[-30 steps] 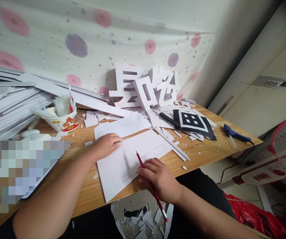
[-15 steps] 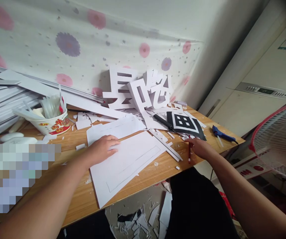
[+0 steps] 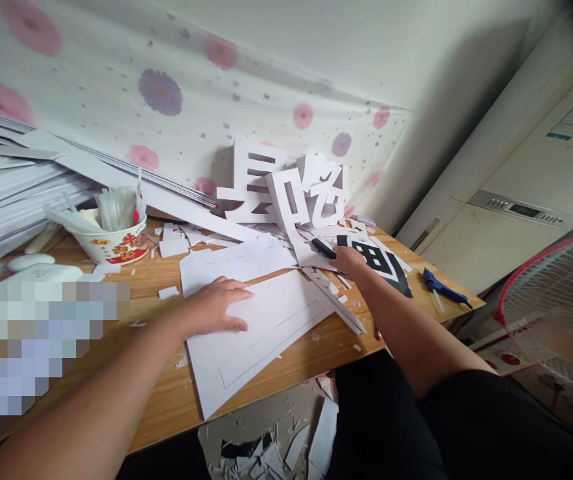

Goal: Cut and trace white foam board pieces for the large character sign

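Observation:
My left hand (image 3: 219,307) lies flat with fingers apart on a white board (image 3: 266,353) that has a long, narrow outline drawn on it. Farther back, my right hand (image 3: 350,260) closes around the near end of a black utility knife (image 3: 322,248); its fingertips are partly hidden. Beside that hand, a black sheet with a white character cut-out (image 3: 379,263) lies partly covered by the wrist. Thin white strips (image 3: 339,307) rest across the board's right corner. Near the table edge, the tip of a red pen (image 3: 377,335) shows beside my right forearm.
White three-dimensional characters (image 3: 286,193) stand against the wall. A paper tub (image 3: 111,247) of translucent sticks is at left, near stacked white boards (image 3: 11,193). A blue glue gun (image 3: 441,287) lies at right, by a fan (image 3: 561,307). Scraps (image 3: 266,460) litter the floor.
My right hand has left the red pen near the table edge, moved up and left, and taken hold of the utility knife. My left hand stays on the board, its fingers spread slightly wider.

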Action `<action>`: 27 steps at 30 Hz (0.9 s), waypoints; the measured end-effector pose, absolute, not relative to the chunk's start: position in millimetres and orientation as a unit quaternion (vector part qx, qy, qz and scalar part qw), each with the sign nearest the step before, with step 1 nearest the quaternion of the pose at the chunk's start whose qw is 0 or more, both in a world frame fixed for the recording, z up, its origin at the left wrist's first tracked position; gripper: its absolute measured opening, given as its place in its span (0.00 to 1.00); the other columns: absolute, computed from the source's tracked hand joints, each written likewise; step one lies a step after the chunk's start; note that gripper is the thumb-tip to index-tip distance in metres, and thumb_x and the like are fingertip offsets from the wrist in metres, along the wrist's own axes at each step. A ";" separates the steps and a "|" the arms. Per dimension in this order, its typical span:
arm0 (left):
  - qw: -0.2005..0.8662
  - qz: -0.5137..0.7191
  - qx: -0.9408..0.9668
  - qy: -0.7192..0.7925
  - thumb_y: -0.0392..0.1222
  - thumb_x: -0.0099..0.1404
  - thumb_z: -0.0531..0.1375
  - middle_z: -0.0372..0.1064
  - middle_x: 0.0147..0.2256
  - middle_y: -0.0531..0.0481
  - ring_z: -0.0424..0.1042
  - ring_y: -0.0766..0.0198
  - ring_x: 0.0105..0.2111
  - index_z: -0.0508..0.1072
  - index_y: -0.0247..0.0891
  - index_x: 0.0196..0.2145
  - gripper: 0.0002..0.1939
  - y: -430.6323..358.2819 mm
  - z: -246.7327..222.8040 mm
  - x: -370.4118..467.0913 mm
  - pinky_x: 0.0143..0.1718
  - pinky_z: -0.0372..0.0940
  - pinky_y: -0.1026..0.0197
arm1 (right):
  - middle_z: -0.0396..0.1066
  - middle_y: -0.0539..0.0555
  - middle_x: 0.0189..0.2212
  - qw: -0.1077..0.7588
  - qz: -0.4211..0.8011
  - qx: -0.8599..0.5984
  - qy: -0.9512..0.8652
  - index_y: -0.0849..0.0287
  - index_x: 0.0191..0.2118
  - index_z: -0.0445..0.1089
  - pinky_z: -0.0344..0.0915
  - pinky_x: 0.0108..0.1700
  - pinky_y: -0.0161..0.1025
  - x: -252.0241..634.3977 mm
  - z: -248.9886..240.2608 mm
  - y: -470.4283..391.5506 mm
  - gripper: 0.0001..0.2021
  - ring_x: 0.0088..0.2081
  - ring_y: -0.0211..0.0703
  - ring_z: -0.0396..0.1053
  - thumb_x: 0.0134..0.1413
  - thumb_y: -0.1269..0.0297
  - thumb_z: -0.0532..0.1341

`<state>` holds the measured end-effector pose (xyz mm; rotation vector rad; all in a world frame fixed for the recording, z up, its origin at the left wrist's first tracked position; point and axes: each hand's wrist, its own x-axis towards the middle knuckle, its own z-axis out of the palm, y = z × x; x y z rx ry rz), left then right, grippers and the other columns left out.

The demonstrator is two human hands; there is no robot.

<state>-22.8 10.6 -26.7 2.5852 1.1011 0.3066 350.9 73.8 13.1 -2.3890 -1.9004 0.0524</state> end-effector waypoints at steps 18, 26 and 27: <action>-0.010 0.140 0.915 0.379 0.54 0.52 0.70 0.62 0.61 0.41 0.63 0.42 0.59 0.69 0.44 0.58 0.37 -101.7 -22.8 -32.2 0.57 0.61 0.41 | 0.71 0.47 0.26 0.712 0.393 -0.428 -0.394 0.57 0.35 0.70 0.70 0.31 0.36 358.0 34.8 -48.0 0.15 0.24 0.34 0.68 0.36 0.63 0.64; -0.128 0.251 0.875 0.394 0.31 0.69 0.51 0.72 0.54 0.47 0.69 0.57 0.56 0.72 0.37 0.53 0.18 -166.2 -74.1 -51.2 0.54 0.69 0.55 | 0.76 0.50 0.27 0.701 0.553 -0.351 -0.282 0.60 0.32 0.73 0.74 0.31 0.38 288.6 -32.5 -56.4 0.11 0.23 0.38 0.72 0.40 0.63 0.69; -0.131 0.265 0.870 0.395 0.30 0.70 0.49 0.74 0.51 0.46 0.71 0.59 0.53 0.74 0.37 0.50 0.18 -167.0 -74.3 -53.5 0.53 0.70 0.57 | 0.76 0.50 0.27 0.702 0.559 -0.345 -0.276 0.60 0.32 0.73 0.74 0.32 0.37 283.0 -35.8 -57.7 0.11 0.23 0.37 0.72 0.40 0.64 0.69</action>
